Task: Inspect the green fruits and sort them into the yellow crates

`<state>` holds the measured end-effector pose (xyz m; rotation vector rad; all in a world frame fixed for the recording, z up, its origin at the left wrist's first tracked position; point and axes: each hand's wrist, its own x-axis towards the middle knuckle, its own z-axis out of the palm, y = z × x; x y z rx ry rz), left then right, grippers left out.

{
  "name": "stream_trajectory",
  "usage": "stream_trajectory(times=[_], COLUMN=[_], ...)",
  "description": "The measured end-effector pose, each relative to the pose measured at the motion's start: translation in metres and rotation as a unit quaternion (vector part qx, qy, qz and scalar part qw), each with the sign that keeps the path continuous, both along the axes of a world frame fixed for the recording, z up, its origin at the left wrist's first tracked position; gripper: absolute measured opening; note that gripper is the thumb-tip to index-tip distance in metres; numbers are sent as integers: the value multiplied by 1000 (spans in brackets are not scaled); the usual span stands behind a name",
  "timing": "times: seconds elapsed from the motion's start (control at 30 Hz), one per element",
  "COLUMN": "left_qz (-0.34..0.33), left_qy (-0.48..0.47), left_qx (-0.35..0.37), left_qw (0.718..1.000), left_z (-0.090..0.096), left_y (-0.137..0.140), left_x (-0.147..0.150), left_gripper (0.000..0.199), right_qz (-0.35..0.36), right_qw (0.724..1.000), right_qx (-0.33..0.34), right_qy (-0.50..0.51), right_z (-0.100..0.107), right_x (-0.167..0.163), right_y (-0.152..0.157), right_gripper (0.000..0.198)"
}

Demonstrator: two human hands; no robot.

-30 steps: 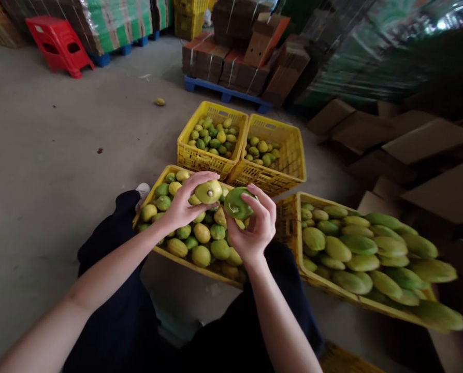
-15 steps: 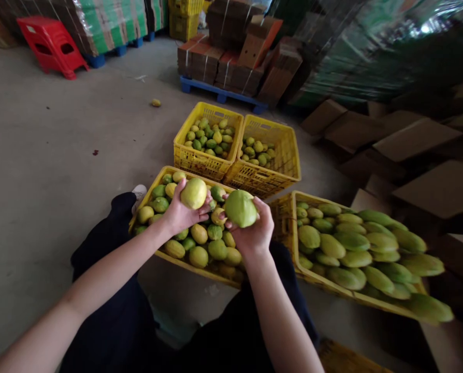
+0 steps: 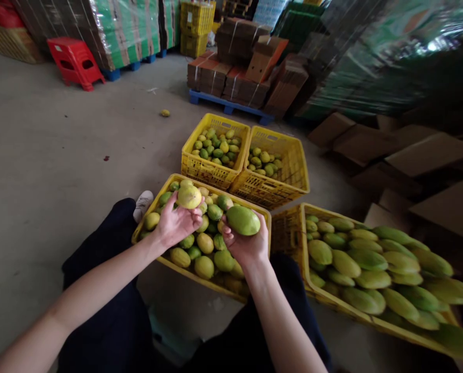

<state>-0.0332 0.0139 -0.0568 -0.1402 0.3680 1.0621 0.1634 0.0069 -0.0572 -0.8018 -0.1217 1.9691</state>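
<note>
My left hand (image 3: 177, 224) is turned palm up, with a yellow lemon (image 3: 189, 197) resting between its thumb and fingers. In my right hand (image 3: 249, 243) lies a larger, smooth green lemon (image 3: 244, 220), the fingers curled around its sides. Both hands are above a yellow plastic crate (image 3: 157, 192) filled with green and yellow lemons (image 3: 205, 242). My forearms and hands hide part of that crate's contents.
Two yellow crates (image 3: 212, 173) holding lemons stand beyond. Another crate (image 3: 302, 238), heaped with long green fruit (image 3: 367, 259), is to the right. Flattened cartons (image 3: 441, 155), a pallet of cardboard (image 3: 231, 98) and a red stool (image 3: 76, 62) are farther off. One fruit (image 3: 164, 113) lies on the floor.
The green lemon has turned in my right hand, so its long side now shows. My left hand's fingers have spread somewhat under the yellow lemon. The whole view has shifted slightly.
</note>
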Motion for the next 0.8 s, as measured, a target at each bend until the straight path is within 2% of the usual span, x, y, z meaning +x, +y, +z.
stream_trajectory(times=[0.2,0.4,0.5,0.6,0.67,0.7,0.73,0.8], left_qz=[-9,-68,-82,-78,-60,-42,-18,50], left_qy=[58,118,130,141,176,205,239,321], left_qx=[-61,-78,-59,1,62,97,135,222], left_qw=[996,988,986,987,981,973,961,919], left_z=[-5,-17,-20,-18,-16,-17,-17,-20], left_y=[-6,-9,-8,-7,-5,-4,-2,0], left_x=[-12,-21,-21,-13,-6,-2,2,8], left_gripper=[55,69,68,57,41,36,39,54], right_qz=[18,38,10,-73,-136,-159,-173,-192], right_qw=[999,998,1000,984,935,894,841,700], right_qx=[-38,-49,-7,86,179,235,295,412], right_qy=[-6,19,-14,-141,-274,-346,-420,-550], right_z=[-9,-10,-6,-4,-4,-4,-5,-7], right_x=[-4,-5,-8,-15,-19,-19,-19,-17], right_y=[8,1,-4,-9,-12,-14,-15,-17], right_gripper=[46,32,27,32,44,50,54,51])
